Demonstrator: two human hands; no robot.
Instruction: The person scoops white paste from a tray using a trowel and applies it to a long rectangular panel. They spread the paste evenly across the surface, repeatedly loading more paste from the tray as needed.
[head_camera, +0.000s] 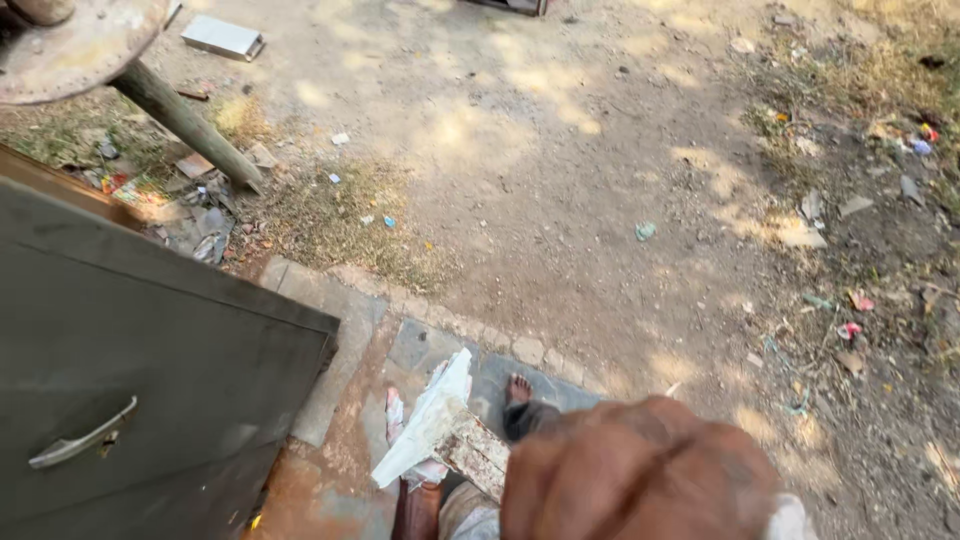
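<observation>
Hand closed low in view beside a white-coated tool, above a paved edge.

One hand (640, 470), side uncertain, shows its back with fingers curled under; whether this grip holds anything cannot be told. The white-coated tool (432, 420) lies just left, its long axis running up-right from lower left. Beyond: bare foot (517, 388), grey metal door (150, 350), dirt ground (560, 150).

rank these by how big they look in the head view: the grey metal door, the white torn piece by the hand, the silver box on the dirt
1. Grey metal door, by far the largest.
2. White torn piece.
3. Silver box, smallest; it lies farther from the camera, so its true size against the white piece is unsure.
</observation>
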